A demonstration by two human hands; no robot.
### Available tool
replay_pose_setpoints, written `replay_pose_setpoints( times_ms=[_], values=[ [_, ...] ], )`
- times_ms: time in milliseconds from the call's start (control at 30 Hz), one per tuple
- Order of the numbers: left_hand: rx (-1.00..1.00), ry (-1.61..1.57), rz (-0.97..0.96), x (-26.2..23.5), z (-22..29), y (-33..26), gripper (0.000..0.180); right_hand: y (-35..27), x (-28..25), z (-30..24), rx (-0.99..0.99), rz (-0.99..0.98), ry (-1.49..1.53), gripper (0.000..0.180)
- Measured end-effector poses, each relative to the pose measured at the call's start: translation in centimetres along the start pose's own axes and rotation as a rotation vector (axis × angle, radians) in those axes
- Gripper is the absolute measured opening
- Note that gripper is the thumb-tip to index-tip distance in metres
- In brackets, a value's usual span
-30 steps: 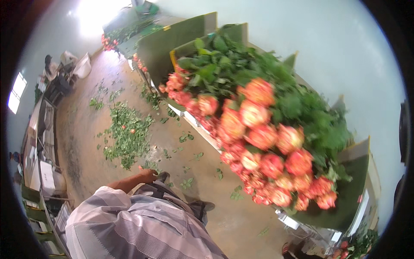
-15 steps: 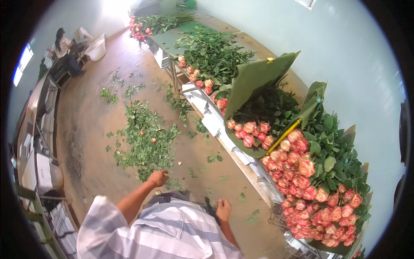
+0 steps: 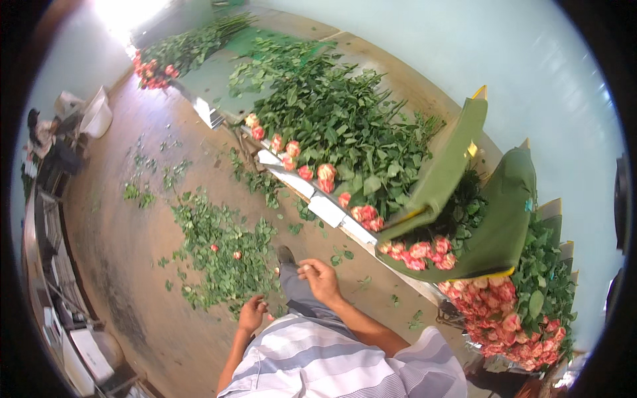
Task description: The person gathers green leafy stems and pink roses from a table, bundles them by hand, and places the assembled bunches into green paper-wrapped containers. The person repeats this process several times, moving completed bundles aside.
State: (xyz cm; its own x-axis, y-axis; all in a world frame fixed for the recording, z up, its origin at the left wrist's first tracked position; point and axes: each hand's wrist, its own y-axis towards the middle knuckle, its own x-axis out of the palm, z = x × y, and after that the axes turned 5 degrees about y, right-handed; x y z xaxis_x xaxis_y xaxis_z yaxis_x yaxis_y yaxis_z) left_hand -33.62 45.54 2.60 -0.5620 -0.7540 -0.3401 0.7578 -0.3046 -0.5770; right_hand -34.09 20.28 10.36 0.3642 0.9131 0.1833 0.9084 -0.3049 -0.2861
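My left hand [image 3: 251, 314] hangs low in front of my striped shirt, its fingers curled in, over the near edge of a pile of cut leaves [image 3: 222, 249] on the floor. Further forward and to the right is my right hand [image 3: 321, 282], also loosely curled, with a small pale spot at the fingertips. I make out no object in either hand, and neither touches anything. On the long table to the right, pink and cream roses [image 3: 326, 178] lie with their heads along the front edge. Some are bundled in green wraps [image 3: 488, 229] with yellow edges.
More roses [image 3: 154, 71] lie at the table's far end. A person [image 3: 56, 142] sits at the far left beside a white tub [image 3: 97, 116]. Shelves [image 3: 60, 252] run along the left side. My shoe [image 3: 285, 255] is by the leaf pile, and scattered leaves lie about.
My view has shifted along the table toward its far part. My right hand has swung forward and my left hand back; one foot now shows ahead.
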Motion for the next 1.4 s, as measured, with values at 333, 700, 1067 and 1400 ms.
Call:
replay_pose_setpoints(
  times_ms=[333,700,1067,1400],
  values=[
    [0.273,0.056,0.052,-15.5,20.2,19.0,0.024,19.9,2.3,-10.5,-0.289,0.264,-0.184,0.019],
    [0.703,0.171,-0.38,-10.1,37.1,35.2,0.034,28.8,-4.5,-11.9,-0.007,0.908,-0.551,0.03],
    [0.624,0.56,-0.631,-1.2,39.8,43.3,0.063,33.5,-7.8,-10.5,0.407,1.063,-0.63,0.036],
    [0.503,0.643,-0.591,1.5,39.6,46.9,0.059,35.1,-10.6,-10.2,0.465,1.091,-0.72,0.043]
  ],
)
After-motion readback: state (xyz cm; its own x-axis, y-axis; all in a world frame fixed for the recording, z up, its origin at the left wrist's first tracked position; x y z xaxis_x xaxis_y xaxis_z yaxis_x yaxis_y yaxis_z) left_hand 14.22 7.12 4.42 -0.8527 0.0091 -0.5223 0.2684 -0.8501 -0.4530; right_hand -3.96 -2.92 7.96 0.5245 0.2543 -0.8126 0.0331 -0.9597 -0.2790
